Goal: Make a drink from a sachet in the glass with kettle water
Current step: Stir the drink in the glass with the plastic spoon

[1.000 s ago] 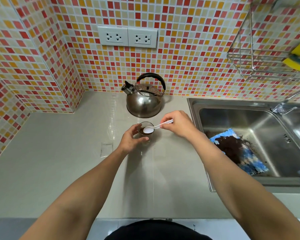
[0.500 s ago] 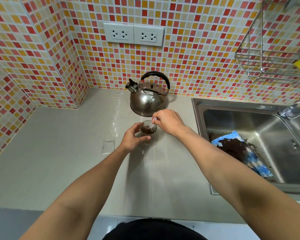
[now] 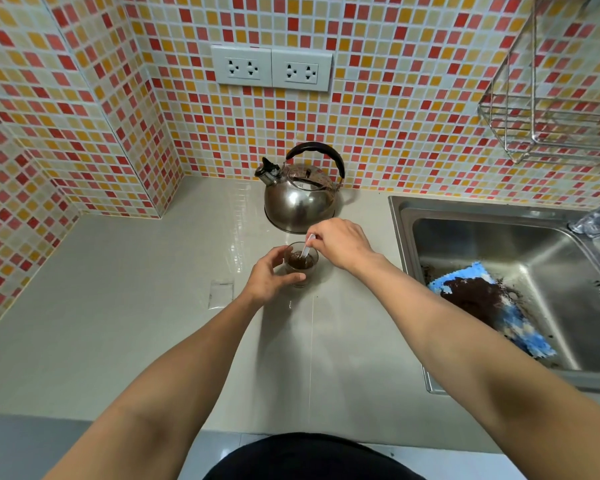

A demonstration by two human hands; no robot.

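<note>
A small clear glass (image 3: 300, 263) holding dark brown liquid stands on the grey counter (image 3: 118, 323). My left hand (image 3: 269, 277) wraps around its left side. My right hand (image 3: 340, 244) pinches a white plastic spoon (image 3: 306, 247) whose bowl dips steeply into the liquid. Just behind the glass sits a steel kettle (image 3: 298, 199) with a black handle, spout pointing left. A clear, flat sachet (image 3: 220, 292) lies on the counter to the left of my left wrist.
A steel sink (image 3: 499, 237) lies to the right, holding a blue cloth (image 3: 520, 327) covered in dark grounds. A tap (image 3: 596, 220) is at its far right. A wire rack (image 3: 548, 109) hangs on the tiled wall, and two sockets (image 3: 272, 67) sit above the kettle.
The spoon went from lying level over the rim to standing with its bowl down in the dark liquid. My right hand closed in over the glass. My left hand kept its hold.
</note>
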